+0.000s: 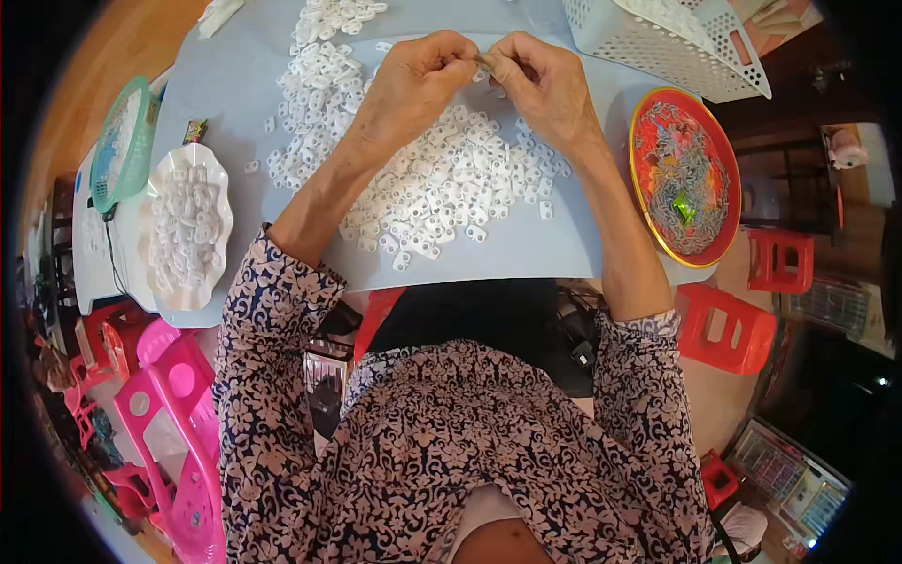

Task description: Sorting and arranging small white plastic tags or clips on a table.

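a person in a flower-print blouse sits at a desk [526,258] covered with a pale sheet, both forearms reaching in from the lower edge. the left hand [418,80] and the right hand [540,80] meet above the far side of a heap of small white plastic pieces [442,188], fingertips drawn together and pinched on one small part [484,62] held between them; it is too small to tell its exact shape. the part sits right at the fingertips of both hands, raised clear of the heap, likely so each grip can steady it against the other.

the loose pieces lie directly under and ahead of the wrists, apparently kept within easy reach. a white scalloped dish [188,226] with more white pieces rests near the left elbow, with a green mesh basket [122,141] just beyond it. a red round tray [684,177] of thin metal bits sits by the right forearm, and a white perforated basket [672,42] stands tilted at the far right. red stools [728,329] and pink plastic furniture [174,423] crowd the floor.
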Motion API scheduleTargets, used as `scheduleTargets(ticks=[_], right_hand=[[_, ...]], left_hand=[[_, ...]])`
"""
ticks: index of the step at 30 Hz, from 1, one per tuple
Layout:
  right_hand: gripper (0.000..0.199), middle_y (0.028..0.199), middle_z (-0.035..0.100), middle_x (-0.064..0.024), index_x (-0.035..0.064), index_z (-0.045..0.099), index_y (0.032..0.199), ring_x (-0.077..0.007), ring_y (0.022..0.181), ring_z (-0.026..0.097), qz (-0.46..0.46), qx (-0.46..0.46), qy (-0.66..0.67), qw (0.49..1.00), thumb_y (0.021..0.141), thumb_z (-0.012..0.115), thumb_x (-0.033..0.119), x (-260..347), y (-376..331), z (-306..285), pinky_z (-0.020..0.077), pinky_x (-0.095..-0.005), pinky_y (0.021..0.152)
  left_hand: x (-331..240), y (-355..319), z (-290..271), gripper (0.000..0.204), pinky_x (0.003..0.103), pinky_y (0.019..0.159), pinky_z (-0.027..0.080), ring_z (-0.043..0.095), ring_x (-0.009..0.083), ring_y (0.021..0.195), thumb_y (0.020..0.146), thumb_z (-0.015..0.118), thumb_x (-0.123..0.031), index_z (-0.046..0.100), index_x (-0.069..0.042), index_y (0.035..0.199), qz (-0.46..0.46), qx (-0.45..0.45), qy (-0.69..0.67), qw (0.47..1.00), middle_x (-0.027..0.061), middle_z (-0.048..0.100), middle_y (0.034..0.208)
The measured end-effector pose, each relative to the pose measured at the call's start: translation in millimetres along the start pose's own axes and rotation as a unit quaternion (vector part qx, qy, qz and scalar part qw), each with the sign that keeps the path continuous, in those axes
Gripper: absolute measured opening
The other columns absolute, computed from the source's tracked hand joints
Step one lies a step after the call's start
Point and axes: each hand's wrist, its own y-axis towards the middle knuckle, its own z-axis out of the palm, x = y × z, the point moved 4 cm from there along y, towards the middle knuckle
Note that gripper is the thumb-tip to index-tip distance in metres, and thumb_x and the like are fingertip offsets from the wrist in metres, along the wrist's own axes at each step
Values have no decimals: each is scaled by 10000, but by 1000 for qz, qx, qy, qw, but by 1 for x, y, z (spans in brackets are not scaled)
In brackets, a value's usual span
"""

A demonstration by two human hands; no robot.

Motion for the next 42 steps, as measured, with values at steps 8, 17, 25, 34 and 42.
scheduleTargets(ticks=[8, 17, 25, 34, 42], right_hand=[[187, 585, 537, 13, -14, 605, 758, -47, 535, 417, 31, -22, 57, 998, 867, 594, 137, -3, -2, 3, 353, -238, 471], [107, 704, 615, -2, -14, 643, 874, -45, 621, 514, 59, 11, 131, 990, 851, 623, 89, -2, -1, 2, 424, -194, 556], [104, 729, 635, -21, -21, 645, 872, -50, 622, 518, 60, 12, 133, 989, 841, 637, 79, -1, -1, 2, 433, -195, 556], [90, 712, 626, -10, -22, 643, 838, -44, 624, 517, 68, -6, 150, 986, 826, 641, 67, 0, -2, 2, 427, -189, 559], [87, 707, 623, -8, -17, 645, 838, -43, 628, 528, 59, -13, 153, 986, 828, 637, 69, 4, -2, -4, 428, -190, 566]], left_hand=[[8, -2, 1, 161, 196, 748, 430, 541, 63, 798, 866, 561, -70, 625, 24, 980, -51, 0, -36, 998, -4, 604, 844], [4, 2, -3, 134, 181, 518, 354, 440, 13, 615, 867, 573, -105, 639, 3, 911, 14, -59, -70, 996, -43, 564, 725], [3, 1, -5, 122, 174, 501, 335, 435, 6, 612, 863, 593, -111, 643, -9, 906, 4, -62, -74, 995, -53, 558, 715], [5, 3, -3, 167, 201, 631, 415, 522, 52, 698, 892, 567, -146, 652, -9, 936, 5, -21, -113, 993, 3, 615, 752], [-4, 0, 0, 226, 241, 702, 449, 554, 94, 729, 931, 502, -186, 650, -18, 901, 10, 45, -81, 996, 30, 626, 751]])
